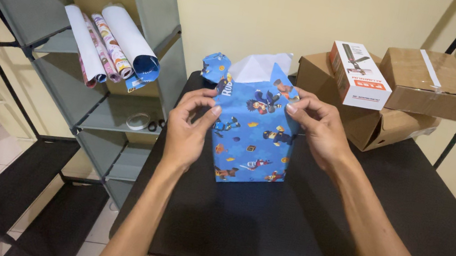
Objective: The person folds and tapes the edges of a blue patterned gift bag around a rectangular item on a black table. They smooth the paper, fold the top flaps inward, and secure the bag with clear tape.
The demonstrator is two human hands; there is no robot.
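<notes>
A box wrapped in blue cartoon-print paper (250, 144) stands upright on the black table (298, 228). Its top flaps are folded up, with the white inner side of the paper (260, 67) showing. My left hand (190, 124) pinches the paper at the box's upper left edge. My right hand (318, 128) pinches the upper right edge. A small crumpled piece of the same blue paper (214, 67) lies just behind the box to the left.
Brown cardboard boxes (415, 92) are stacked at the table's back right, with a white and red carton (359, 75) on top. On the left a grey shelf (113, 108) holds rolls of wrapping paper (114, 45), a tape roll (137, 121) and scissors (154, 126).
</notes>
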